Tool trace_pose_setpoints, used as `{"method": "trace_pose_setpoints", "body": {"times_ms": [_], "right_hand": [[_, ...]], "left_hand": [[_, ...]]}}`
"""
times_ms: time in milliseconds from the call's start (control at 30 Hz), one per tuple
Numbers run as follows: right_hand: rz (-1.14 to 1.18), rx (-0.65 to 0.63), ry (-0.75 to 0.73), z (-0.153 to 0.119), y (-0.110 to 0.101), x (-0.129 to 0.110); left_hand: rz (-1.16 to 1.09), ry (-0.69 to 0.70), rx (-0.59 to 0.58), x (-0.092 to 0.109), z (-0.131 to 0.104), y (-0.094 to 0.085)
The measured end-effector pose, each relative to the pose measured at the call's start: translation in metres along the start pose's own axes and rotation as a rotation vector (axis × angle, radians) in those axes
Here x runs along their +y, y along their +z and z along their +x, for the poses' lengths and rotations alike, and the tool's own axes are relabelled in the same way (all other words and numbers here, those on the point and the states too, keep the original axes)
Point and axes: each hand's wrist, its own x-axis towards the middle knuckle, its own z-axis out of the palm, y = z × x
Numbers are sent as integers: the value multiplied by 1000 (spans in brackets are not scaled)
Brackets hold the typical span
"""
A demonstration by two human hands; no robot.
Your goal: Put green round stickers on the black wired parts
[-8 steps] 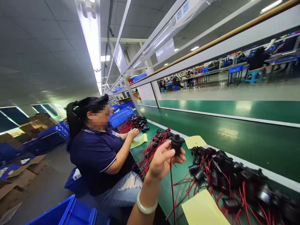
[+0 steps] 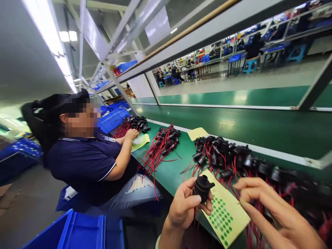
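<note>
A black cylindrical part (image 2: 202, 188) with a nozzle on top is held upright between the thumb and fingers of my left hand (image 2: 183, 205). Just right of it, a yellow sheet (image 2: 225, 218) with rows of green round stickers lies on the bench edge. My right hand (image 2: 277, 211) hovers over the sheet's right side, its fingers spread and nothing visible between them. Behind both hands runs a long pile of black parts (image 2: 241, 157) with red wires. Another yellow sheet (image 2: 197, 134) lies at the pile's far left end.
A co-worker (image 2: 85, 155) in a dark blue shirt sits at the left, hands over a green-dotted sheet (image 2: 140, 142). Another wired heap (image 2: 166, 140) lies between us on the green bench (image 2: 176, 176). Blue bins (image 2: 85, 228) stand low at left; a metal frame spans above.
My left hand has come lower and nearer with the black part. My right hand has entered from the right. The view has turned right and down, showing the near sheet's green stickers.
</note>
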Motion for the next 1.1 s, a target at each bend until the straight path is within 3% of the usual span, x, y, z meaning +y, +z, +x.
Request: {"method": "trace_pose_setpoints", "body": {"times_ms": [200, 467, 1100], "right_hand": [[-56, -190, -110, 26, -3, -43], [-109, -275, -199, 27, 3, -44], [-202, -155, -333, 31, 6, -47]], "left_hand": [[-29, -40, -8, -18, -22, 6], [-68, -74, -10, -20, -25, 8], [-95, -66, -53, -20, -24, 11]]}}
